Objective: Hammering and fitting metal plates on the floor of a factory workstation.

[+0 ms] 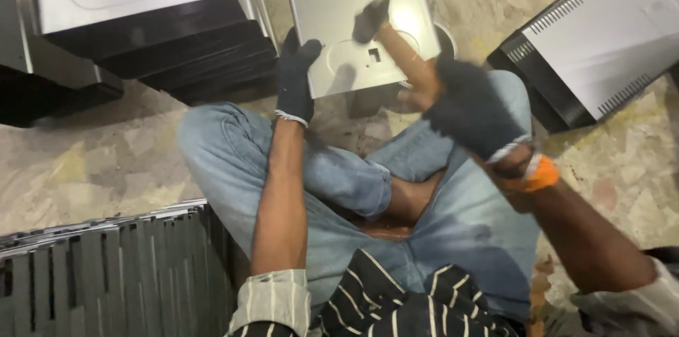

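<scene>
I sit cross-legged on the floor in blue jeans. My left hand (295, 77), in a dark glove, grips the near left corner of a grey metal panel (339, 4) with vent slots and a pressed ring, which rests on something round and dark. My right hand (472, 107), also in a dark glove, is closed around the wooden handle of a hammer (387, 36). The hammer's dark head hangs blurred just over the middle of the panel.
A stack of black housings (177, 47) topped by another grey panel stands at the far left. A further grey-topped black housing (601, 40) lies at the far right. Ribbed dark panels (106, 273) are stacked at my near left. The floor is mottled stone.
</scene>
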